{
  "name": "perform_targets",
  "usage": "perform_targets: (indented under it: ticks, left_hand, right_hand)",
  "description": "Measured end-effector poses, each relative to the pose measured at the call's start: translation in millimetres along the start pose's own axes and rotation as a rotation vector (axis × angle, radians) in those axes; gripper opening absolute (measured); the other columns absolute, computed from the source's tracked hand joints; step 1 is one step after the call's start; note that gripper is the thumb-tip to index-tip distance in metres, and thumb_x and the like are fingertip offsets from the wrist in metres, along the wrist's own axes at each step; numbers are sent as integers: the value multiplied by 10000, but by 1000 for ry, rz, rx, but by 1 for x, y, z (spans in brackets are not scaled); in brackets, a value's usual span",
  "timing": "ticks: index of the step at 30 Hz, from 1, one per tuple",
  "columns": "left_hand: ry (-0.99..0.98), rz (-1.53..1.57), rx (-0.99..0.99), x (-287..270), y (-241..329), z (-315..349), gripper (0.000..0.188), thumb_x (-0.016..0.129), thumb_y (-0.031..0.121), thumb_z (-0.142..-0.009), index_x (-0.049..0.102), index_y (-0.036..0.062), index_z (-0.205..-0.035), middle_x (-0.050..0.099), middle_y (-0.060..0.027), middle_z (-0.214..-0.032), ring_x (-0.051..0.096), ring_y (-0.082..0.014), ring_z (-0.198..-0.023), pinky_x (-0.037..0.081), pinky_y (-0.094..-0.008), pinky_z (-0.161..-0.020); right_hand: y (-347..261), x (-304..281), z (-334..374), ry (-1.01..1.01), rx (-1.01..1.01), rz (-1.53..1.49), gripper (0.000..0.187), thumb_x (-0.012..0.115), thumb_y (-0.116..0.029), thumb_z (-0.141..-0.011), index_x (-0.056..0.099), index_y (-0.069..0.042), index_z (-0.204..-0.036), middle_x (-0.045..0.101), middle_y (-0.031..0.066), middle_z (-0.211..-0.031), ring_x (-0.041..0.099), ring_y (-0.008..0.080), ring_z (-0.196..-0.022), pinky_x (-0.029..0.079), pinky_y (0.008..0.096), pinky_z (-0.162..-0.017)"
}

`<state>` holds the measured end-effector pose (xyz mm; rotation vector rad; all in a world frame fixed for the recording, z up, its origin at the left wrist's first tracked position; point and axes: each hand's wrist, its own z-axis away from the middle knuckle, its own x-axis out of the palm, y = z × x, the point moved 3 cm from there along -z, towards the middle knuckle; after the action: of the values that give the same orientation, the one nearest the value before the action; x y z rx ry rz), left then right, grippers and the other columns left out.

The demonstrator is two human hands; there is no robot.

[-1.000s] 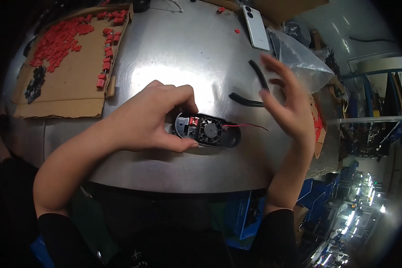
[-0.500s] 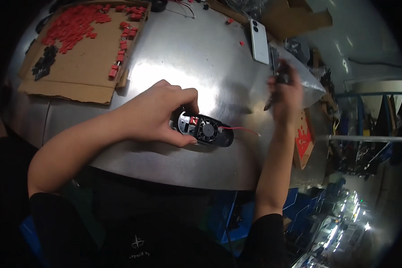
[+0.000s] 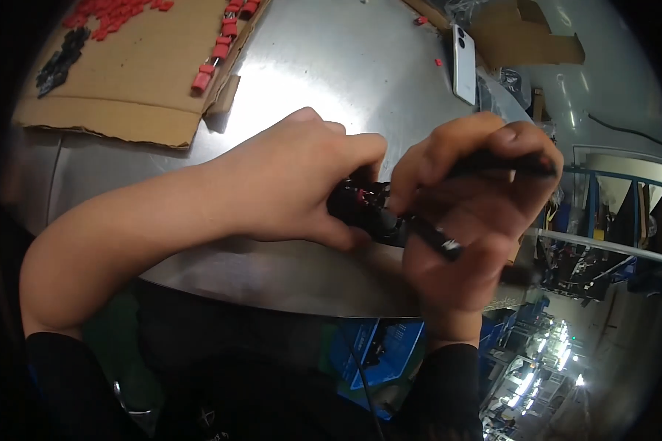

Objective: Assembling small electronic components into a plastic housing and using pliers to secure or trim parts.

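My left hand [image 3: 294, 176] grips a small black housing [image 3: 346, 206] between thumb and fingers, low over the metal table. A bit of red and some bright metal show inside the housing; my hands hide much of the rest. My right hand [image 3: 478, 198] is close to the housing's right end, its fingers curled round a long dark object [image 3: 496, 163]. A dark piece with a shiny tip [image 3: 449, 248] sticks out below those fingers. Blur keeps me from telling whether both belong to one tool.
A cardboard tray [image 3: 140, 88] with red pieces [image 3: 110, 18] and black parts [image 3: 62, 62] lies at the far left. A white phone [image 3: 463, 66] rests at the far right near torn cardboard [image 3: 529, 40]. Below the table edge stands a blue bin [image 3: 390, 353].
My right hand has come in from the right to the housing, carrying the dark object. My left hand still grips the housing; its fan and red wire, seen before, are now mostly covered.
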<state>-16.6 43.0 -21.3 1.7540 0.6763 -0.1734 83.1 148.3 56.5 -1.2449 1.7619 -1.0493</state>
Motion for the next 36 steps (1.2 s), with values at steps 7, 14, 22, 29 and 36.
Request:
perform_targets:
  ticks: [7, 14, 22, 29, 36]
  left_hand:
    - [31, -41, -6, -2, 4, 3, 417, 814, 349, -746, 610, 59, -964, 705, -126, -760, 709, -362, -792, 511, -439, -858]
    - [18, -62, -113, -4, 3, 10, 328, 858, 245, -703, 615, 129, -889, 692, -65, -814, 657, -309, -804, 449, -423, -844]
    - [22, 36, -29, -2, 3, 6, 361, 830, 293, -738, 648, 82, -968, 722, -94, -816, 703, -314, -821, 482, -429, -895]
    - [5, -116, -79, -2, 4, 6, 398, 799, 355, -776, 684, 77, -1036, 752, -104, -832, 737, -298, -846, 495, -412, -953]
    - [39, 1, -46, 0, -1, 8, 430, 838, 346, -735, 616, 78, -987, 679, -94, -779, 669, -327, -794, 456, -419, -876]
  right_hand:
    - [5, -3, -1, 58, -74, 49, 561, 502, -538, -1003, 434, -67, -1300, 526, 170, -930, 528, 230, -608, 472, 328, -532]
    - [-4, 19, 13, 81, -45, 282, 692, 695, -566, -923, 397, -79, -1313, 549, 179, -939, 560, 224, -654, 505, 326, -572]
    - [24, 20, 10, -34, 57, 121, 441, 527, -538, -1010, 448, -104, -1033, 460, 73, -743, 460, 168, -581, 412, 284, -544]
    - [35, 2, 5, -75, 193, -203, 431, 404, -523, -1070, 436, -111, -943, 399, 24, -694, 377, 124, -531, 347, 258, -516]
    - [15, 9, 7, 38, 270, 95, 1347, 684, -843, -731, 115, -31, -1643, 489, 216, -1409, 614, 270, -1035, 556, 371, -847]
